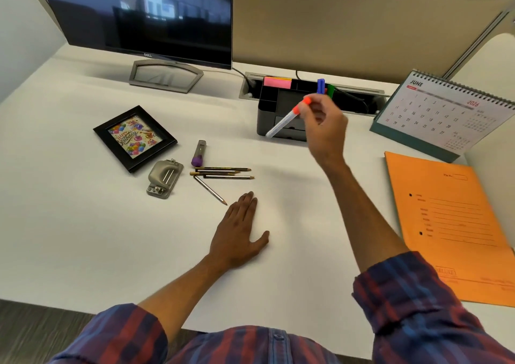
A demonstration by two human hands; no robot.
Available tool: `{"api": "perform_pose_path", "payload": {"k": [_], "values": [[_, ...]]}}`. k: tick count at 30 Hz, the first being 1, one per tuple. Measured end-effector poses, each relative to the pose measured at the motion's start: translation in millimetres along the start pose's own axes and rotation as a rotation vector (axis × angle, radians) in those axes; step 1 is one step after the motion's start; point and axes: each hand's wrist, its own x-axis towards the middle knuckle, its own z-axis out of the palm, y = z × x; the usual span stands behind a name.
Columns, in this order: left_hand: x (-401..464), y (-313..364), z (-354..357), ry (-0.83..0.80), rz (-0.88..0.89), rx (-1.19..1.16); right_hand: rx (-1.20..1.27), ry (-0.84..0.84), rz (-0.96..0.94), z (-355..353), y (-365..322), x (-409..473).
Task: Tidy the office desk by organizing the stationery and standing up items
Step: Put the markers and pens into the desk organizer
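My right hand (326, 129) holds a white marker with a red cap (284, 121) tilted in the air, just in front of the black desk organizer (271, 104). A blue marker (320, 86) and a green marker (330, 90) stand in the organizer, and pink sticky notes (277, 81) sit in its back compartment. My left hand (239, 232) rests flat on the white desk (83, 238), fingers straight. Several pencils (223, 173) lie loose just beyond its fingertips. A purple-tipped cutter (199, 153), a metal hole punch (164, 179) and a black photo frame (135, 138) lying flat are to the left.
A monitor (139, 15) on its stand fills the back left. A desk calendar (443, 112) stands at the right, with an orange file folder (451, 224) lying in front of it. A cable tray runs behind the organizer, below the partition wall.
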Motion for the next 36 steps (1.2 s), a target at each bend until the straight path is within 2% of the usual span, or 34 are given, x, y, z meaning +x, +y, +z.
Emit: {"api": "perform_pose_path", "payload": {"k": [6,10,18,23,28,34,36], "values": [[1,-2,3,0.01,0.004,0.001,-0.353,0.145,-0.173,-46,15,44],[1,-3,5,0.017,0.002,-0.003,-0.449,0.154,-0.195,-62,25,65],[0,-3,6,0.02,-0.01,-0.008,-0.652,0.008,-0.094,-59,44,77],[0,-3,6,0.013,-0.014,-0.012,-0.772,-0.075,-0.121,-53,56,79],[0,-4,6,0.003,-0.011,-0.003,-0.989,-0.255,-0.072,-46,59,85],[0,-2,4,0.013,-0.006,-0.002,-0.949,-0.231,-0.046,-36,61,92],[0,-2,4,0.018,-0.006,-0.004,-0.941,-0.305,-0.087,-32,63,94]]}}
